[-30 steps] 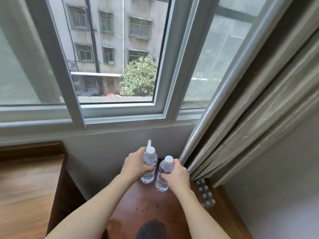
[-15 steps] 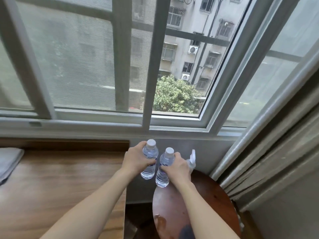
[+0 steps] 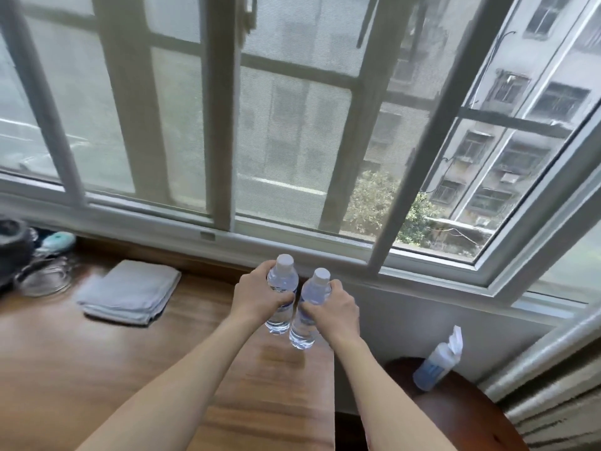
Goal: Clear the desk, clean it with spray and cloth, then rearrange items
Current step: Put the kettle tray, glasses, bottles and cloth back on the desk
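Hard to make out at far left: a dark rounded object (image 3: 13, 245) cut by the frame edge, a blurred glass dish (image 3: 44, 278) beside it, a small teal thing (image 3: 58, 240) behind; cannot tell what these are. Cut off at the bottom: both forearms; lower right, only part of the curtain (image 3: 559, 408) and of the round dark table (image 3: 455, 418).

Compared with half a second ago: view turned further to the left; more of the wooden desk (image 3: 97, 369) visible now, with the folded grey cloth (image 3: 130, 292) fully in view instead of only its corner; both bottles now over the desk's right end, no longer over the gap beside the round table; spray bottle (image 3: 437, 364) now well apart from the hands, on the round table, tilted in this view.

Left hand (image 3: 257, 296) wrapped around the left water bottle (image 3: 281, 294), fingers curled across its middle; right hand (image 3: 336, 309) gripping the right water bottle (image 3: 309, 309) the same way; both bottles upright, white caps up, just beside each other; bottoms seemingly above the desk surface, contact not clear; cloth to the left of the hands, near the window sill.
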Available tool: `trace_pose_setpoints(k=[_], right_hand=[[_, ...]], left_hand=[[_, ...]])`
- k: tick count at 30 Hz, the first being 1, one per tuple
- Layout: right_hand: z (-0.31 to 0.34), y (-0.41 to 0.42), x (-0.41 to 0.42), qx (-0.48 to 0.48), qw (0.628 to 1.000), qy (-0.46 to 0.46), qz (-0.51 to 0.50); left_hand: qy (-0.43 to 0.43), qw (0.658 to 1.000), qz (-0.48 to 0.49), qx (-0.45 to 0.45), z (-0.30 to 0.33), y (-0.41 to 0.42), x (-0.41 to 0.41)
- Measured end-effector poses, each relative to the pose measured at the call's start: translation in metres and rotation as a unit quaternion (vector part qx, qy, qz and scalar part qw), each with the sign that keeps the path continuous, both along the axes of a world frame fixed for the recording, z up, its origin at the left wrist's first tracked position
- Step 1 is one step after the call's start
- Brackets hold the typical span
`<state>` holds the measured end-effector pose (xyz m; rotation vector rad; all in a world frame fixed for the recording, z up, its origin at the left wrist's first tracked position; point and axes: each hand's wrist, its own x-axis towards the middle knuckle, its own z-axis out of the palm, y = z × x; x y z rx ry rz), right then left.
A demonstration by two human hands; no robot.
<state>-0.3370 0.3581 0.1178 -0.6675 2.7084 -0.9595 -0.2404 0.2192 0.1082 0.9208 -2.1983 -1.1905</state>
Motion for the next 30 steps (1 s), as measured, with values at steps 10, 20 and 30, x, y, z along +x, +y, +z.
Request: trace_pose_setpoints(k=[10,20,30], right_hand=[[0.0,-0.096,0.021,-0.008,0.994,-0.005,0.112],[0.005,-0.207,0.072,-0.027,0.979,0.008,0.204],[0.006,-0.326,0.149,-0.05,0.98,-0.002,0.191]], left_hand=[[-0.006,0.994,0.109,-0.002,0.003,-0.075,0.05],[0.01,0.984,0.18,-0.005,0.008,-0.167,0.108],[-0.004,0.987,0.16,-0.022,0.011,-0.3,0.18]])
